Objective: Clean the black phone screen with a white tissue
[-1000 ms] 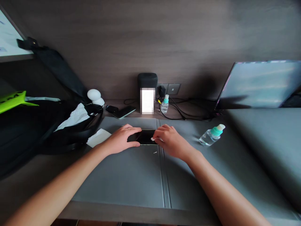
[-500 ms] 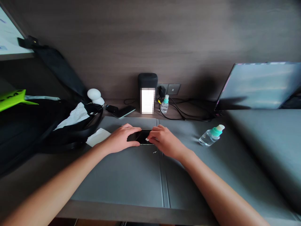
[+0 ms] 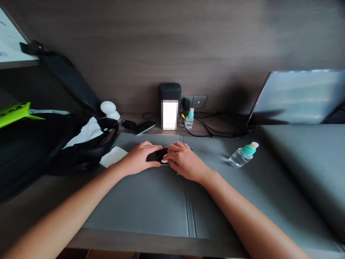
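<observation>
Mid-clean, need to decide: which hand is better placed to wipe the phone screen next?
Probably right: the right hand pinches the white wipe on the phone screen, while the left hand grips the phone's left end, steadying it.

Two hands showed — a left hand [image 3: 140,159] and a right hand [image 3: 185,162] — and two phones, the dark phone [image 3: 156,155] between them and a second phone [image 3: 142,127] further back. Two teal-capped bottles were counted, an upright bottle [image 3: 189,120] and a lying bottle [image 3: 242,155], plus one laptop [image 3: 296,97], one black bag [image 3: 54,144], one speaker [image 3: 169,92], one white pad [image 3: 164,161].
</observation>
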A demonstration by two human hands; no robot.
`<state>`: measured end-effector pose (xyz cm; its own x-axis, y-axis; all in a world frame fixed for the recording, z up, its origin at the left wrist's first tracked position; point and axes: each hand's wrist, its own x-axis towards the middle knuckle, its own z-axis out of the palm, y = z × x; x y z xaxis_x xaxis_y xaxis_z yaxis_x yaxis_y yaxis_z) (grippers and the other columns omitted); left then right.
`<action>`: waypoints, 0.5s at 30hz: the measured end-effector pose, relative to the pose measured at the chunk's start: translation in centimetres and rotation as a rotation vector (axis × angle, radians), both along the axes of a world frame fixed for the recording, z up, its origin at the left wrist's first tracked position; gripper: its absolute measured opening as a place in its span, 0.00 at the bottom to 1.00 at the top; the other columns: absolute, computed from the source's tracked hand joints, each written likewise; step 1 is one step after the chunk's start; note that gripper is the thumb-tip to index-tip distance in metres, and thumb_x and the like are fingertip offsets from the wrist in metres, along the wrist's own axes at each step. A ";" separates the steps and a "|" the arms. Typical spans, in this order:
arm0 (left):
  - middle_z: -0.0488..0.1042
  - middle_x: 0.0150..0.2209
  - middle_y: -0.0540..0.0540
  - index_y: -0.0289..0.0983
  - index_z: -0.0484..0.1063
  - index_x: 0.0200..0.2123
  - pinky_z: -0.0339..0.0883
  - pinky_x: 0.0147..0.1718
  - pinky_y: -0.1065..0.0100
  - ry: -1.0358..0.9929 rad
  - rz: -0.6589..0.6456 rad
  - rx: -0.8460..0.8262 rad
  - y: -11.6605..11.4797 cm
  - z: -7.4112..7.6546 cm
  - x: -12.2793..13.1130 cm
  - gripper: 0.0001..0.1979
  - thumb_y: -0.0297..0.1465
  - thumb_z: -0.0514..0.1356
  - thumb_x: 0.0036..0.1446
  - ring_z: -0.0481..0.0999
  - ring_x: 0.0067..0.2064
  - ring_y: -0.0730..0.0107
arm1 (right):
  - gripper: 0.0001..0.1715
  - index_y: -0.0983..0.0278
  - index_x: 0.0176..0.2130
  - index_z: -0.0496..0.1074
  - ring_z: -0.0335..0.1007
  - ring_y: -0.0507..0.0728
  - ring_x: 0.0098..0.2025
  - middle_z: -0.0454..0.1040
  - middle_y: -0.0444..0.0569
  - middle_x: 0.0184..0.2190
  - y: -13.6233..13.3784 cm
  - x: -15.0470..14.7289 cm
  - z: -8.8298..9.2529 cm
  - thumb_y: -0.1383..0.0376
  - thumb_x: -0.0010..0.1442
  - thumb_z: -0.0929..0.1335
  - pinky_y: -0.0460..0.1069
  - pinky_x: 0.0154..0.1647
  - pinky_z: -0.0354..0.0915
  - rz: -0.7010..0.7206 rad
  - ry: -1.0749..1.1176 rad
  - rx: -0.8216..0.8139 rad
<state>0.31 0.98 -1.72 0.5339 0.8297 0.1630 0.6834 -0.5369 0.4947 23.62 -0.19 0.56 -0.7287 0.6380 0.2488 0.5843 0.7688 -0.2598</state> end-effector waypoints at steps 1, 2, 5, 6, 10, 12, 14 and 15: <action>0.72 0.52 0.44 0.47 0.67 0.59 0.64 0.56 0.54 0.000 0.001 0.000 0.0 0.0 0.0 0.28 0.41 0.65 0.56 0.72 0.54 0.56 | 0.11 0.60 0.42 0.78 0.62 0.58 0.46 0.72 0.50 0.40 0.1 0.2 0.0 0.70 0.64 0.66 0.52 0.45 0.56 -0.031 -0.002 0.003; 0.72 0.51 0.45 0.48 0.67 0.59 0.64 0.56 0.53 -0.001 0.000 -0.001 0.0 0.0 0.0 0.28 0.40 0.65 0.56 0.72 0.54 0.56 | 0.12 0.60 0.42 0.78 0.62 0.58 0.46 0.72 0.50 0.39 0.3 0.3 -0.1 0.71 0.64 0.66 0.52 0.45 0.56 -0.065 -0.006 0.012; 0.72 0.51 0.45 0.48 0.67 0.59 0.65 0.56 0.54 -0.004 -0.003 -0.004 0.1 0.0 0.1 0.28 0.40 0.66 0.56 0.72 0.53 0.56 | 0.13 0.60 0.44 0.77 0.62 0.58 0.45 0.72 0.51 0.40 0.5 -0.1 -0.5 0.70 0.66 0.64 0.52 0.43 0.56 -0.121 -0.038 0.048; 0.72 0.51 0.45 0.47 0.67 0.59 0.65 0.56 0.54 -0.003 -0.004 -0.004 0.1 0.0 0.1 0.28 0.40 0.66 0.56 0.71 0.53 0.56 | 0.13 0.60 0.45 0.77 0.62 0.58 0.45 0.71 0.51 0.41 0.5 -0.4 -0.6 0.69 0.67 0.64 0.52 0.44 0.56 -0.114 -0.047 0.061; 0.72 0.51 0.44 0.46 0.67 0.59 0.65 0.55 0.55 0.010 0.002 0.004 0.1 -0.1 0.1 0.28 0.41 0.66 0.56 0.71 0.53 0.56 | 0.14 0.56 0.47 0.76 0.62 0.59 0.49 0.71 0.50 0.41 0.6 -0.9 -0.6 0.68 0.68 0.63 0.55 0.52 0.55 -0.092 -0.047 0.111; 0.71 0.51 0.44 0.46 0.66 0.60 0.65 0.55 0.55 0.019 0.010 0.000 0.1 -0.1 0.0 0.29 0.41 0.65 0.56 0.72 0.53 0.56 | 0.14 0.56 0.46 0.77 0.63 0.59 0.49 0.72 0.49 0.40 0.7 -0.4 -0.3 0.69 0.67 0.64 0.56 0.54 0.53 -0.123 -0.050 0.117; 0.71 0.51 0.43 0.46 0.66 0.60 0.65 0.55 0.55 0.026 0.013 -0.005 0.0 -0.1 -0.1 0.29 0.42 0.65 0.57 0.72 0.53 0.56 | 0.14 0.56 0.44 0.78 0.64 0.59 0.47 0.73 0.49 0.38 0.9 0.6 -0.1 0.69 0.66 0.65 0.57 0.55 0.53 -0.165 -0.060 0.103; 0.71 0.51 0.44 0.46 0.65 0.61 0.64 0.56 0.55 0.026 0.011 -0.009 0.0 -0.1 -0.1 0.29 0.42 0.64 0.57 0.71 0.53 0.56 | 0.14 0.56 0.43 0.79 0.65 0.59 0.46 0.73 0.48 0.38 1.0 1.2 0.0 0.70 0.66 0.65 0.58 0.55 0.53 -0.189 -0.064 0.090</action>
<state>0.21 0.99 -1.84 0.5285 0.8370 0.1418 0.7022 -0.5249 0.4810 24.83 0.84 0.57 -0.6143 0.7421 0.2681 0.7335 0.6623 -0.1526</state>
